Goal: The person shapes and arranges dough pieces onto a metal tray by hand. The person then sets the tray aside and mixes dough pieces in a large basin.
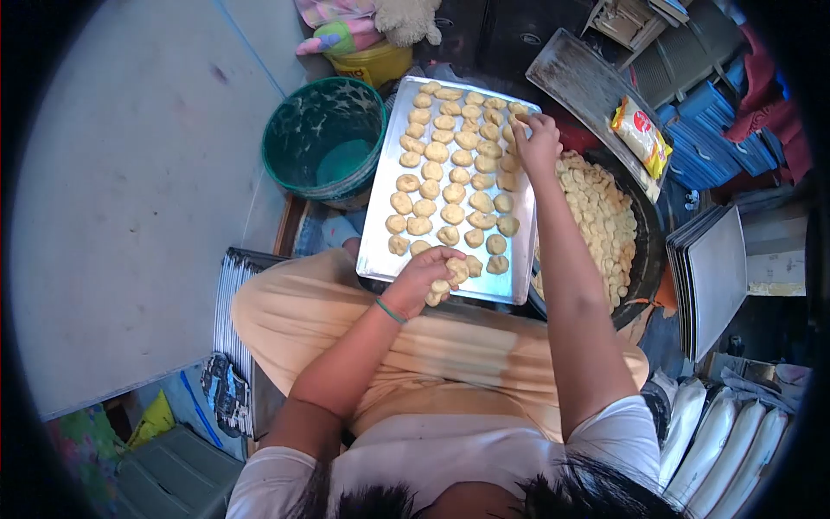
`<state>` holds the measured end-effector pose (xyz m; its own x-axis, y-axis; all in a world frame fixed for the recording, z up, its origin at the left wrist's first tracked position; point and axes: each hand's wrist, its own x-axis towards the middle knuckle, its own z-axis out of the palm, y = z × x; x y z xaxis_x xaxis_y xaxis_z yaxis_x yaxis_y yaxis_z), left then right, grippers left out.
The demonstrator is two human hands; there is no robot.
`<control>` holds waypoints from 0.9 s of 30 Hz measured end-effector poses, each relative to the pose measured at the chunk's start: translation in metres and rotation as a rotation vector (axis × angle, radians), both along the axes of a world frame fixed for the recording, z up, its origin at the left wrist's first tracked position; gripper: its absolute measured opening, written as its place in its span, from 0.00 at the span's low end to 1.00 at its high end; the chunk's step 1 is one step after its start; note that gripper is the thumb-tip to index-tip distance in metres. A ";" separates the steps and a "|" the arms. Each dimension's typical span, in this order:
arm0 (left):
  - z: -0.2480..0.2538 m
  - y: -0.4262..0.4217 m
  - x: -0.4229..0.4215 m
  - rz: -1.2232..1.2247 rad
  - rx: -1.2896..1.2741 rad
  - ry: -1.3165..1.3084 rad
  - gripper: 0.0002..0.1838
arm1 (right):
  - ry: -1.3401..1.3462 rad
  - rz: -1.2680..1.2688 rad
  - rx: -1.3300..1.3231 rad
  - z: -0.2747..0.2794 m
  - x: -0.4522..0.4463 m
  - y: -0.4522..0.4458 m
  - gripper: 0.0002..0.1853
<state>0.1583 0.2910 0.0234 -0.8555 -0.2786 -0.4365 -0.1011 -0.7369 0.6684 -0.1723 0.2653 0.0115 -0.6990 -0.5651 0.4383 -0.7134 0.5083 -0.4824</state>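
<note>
A silver metal tray point(374, 216) rests at my lap, covered with rows of flattened pale dough pieces point(452, 214). Near the tray's front edge, my left hand point(424, 278) is closed around several dough pieces, some showing below its fingers. My right hand point(538, 143) reaches to the tray's far right corner, its fingers bent down at the dough pieces there; whether it pinches one is hidden. To the right of the tray, partly behind my right forearm, a large dark round pan point(647, 251) holds a heap of small dough pieces point(596, 212).
An empty green bucket point(324, 143) stands left of the tray. A yellow packet point(641, 137) lies on a worn metal tray point(575, 73) at the back right. Stacked trays stand at the right point(713, 277) and left point(251, 303). Blue drawers point(705, 143) are farther right.
</note>
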 end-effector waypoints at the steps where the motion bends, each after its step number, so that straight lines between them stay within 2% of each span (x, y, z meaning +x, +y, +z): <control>1: 0.001 -0.001 0.000 0.001 0.006 0.043 0.17 | -0.072 0.164 -0.249 0.031 0.019 0.002 0.14; 3: 0.004 -0.004 0.000 -0.005 0.037 0.073 0.17 | -0.462 0.516 -0.563 0.119 0.096 0.039 0.09; 4: 0.005 -0.001 0.002 -0.006 0.060 0.082 0.16 | -0.499 0.708 -0.646 0.161 0.140 0.072 0.09; 5: 0.008 0.000 -0.002 -0.002 0.072 0.027 0.15 | -0.471 0.744 -0.699 0.192 0.183 0.105 0.06; 6: -0.002 0.006 -0.003 0.049 0.019 0.062 0.15 | -0.357 0.783 -0.509 0.217 0.196 0.132 0.06; 8: 0.006 0.006 -0.004 -0.041 0.056 0.040 0.15 | -0.081 0.875 -0.171 0.268 0.222 0.186 0.08; 9: 0.010 0.012 -0.008 -0.048 0.046 0.039 0.16 | -0.085 0.935 -0.350 0.279 0.236 0.195 0.05; 12: 0.022 0.041 -0.038 -0.088 -0.011 0.036 0.15 | -0.026 0.880 -0.942 0.292 0.282 0.189 0.08; 14: 0.036 0.063 -0.076 -0.142 -0.140 0.117 0.17 | 0.105 0.998 -1.133 0.297 0.282 0.189 0.10; 15: 0.036 0.076 -0.098 -0.118 -0.058 0.227 0.23 | 0.195 1.165 -1.113 0.296 0.272 0.191 0.10; 17: 0.047 0.101 -0.142 0.074 -0.263 0.271 0.31 | -0.036 1.233 -1.031 0.298 0.287 0.215 0.11; 19: 0.081 0.098 -0.148 0.011 -0.388 0.241 0.32 | -0.279 1.352 -0.921 0.301 0.294 0.237 0.13; 20: 0.097 0.099 -0.139 -0.012 -0.598 0.252 0.30 | -0.294 1.444 -0.887 0.300 0.294 0.240 0.11; 21: 0.113 0.092 -0.120 -0.032 -0.821 0.255 0.29 | -0.311 1.533 -0.848 0.300 0.295 0.244 0.10; 22: 0.125 0.082 -0.097 -0.048 -1.055 0.244 0.28 | -0.217 1.627 -0.860 0.297 0.297 0.238 0.07; 24: 0.136 0.069 -0.034 0.099 -1.122 0.304 0.24 | -0.091 1.666 -0.743 0.290 0.303 0.222 0.06; 26: 0.147 0.051 0.046 0.360 -1.485 0.178 0.21 | -0.008 1.536 -0.474 0.276 0.307 0.201 0.07; 27: 0.144 0.039 0.085 0.490 -1.557 0.058 0.20 | 0.047 1.461 -0.341 0.266 0.309 0.187 0.09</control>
<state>0.2437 0.3296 0.1671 -0.5621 -0.6283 0.5379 -0.0232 0.6621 0.7491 0.1366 0.4518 0.2778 0.3935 -0.6022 0.6946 -0.4963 -0.7752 -0.3908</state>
